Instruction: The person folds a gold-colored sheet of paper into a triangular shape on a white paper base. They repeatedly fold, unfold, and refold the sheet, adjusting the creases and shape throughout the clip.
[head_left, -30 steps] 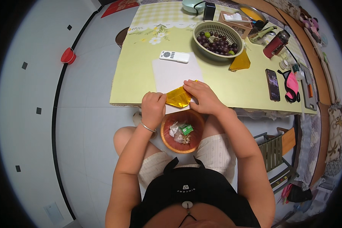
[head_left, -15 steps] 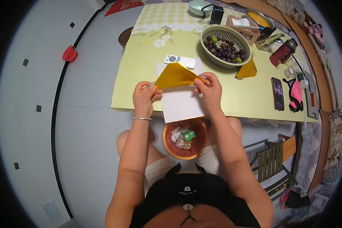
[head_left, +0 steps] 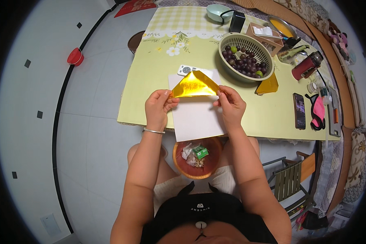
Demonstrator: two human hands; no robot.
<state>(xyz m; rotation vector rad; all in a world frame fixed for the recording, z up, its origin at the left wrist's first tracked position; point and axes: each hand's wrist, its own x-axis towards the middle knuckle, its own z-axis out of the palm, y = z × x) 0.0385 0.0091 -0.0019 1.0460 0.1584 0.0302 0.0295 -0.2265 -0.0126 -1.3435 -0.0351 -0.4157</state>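
Note:
Between my two hands is a sheet of shiny gold foil paper (head_left: 195,84), folded to a peaked, roughly triangular shape. My left hand (head_left: 158,106) pinches its left corner, and my right hand (head_left: 231,105) pinches the right corner. Beneath it, a stack of white paper squares (head_left: 197,118) reaches the table's near edge. A white remote control (head_left: 186,70) lies just past the foil, partly covered by it. Another folded gold piece (head_left: 268,84) rests to the right, beside the fruit basket.
A plastic basket (head_left: 245,77) of dark round fruit stands right of centre on the table (head_left: 148,81). Farther right are a phone (head_left: 299,111), a pink eye mask (head_left: 317,112) and a red thermos (head_left: 307,66). A waste bin (head_left: 177,160) sits below the edge, a folding chair (head_left: 287,183) at right.
The gold paper has tilted and now catches bright light, its lower edge more level. My right hand has turned slightly and sits lower. The whole view has shifted a little.

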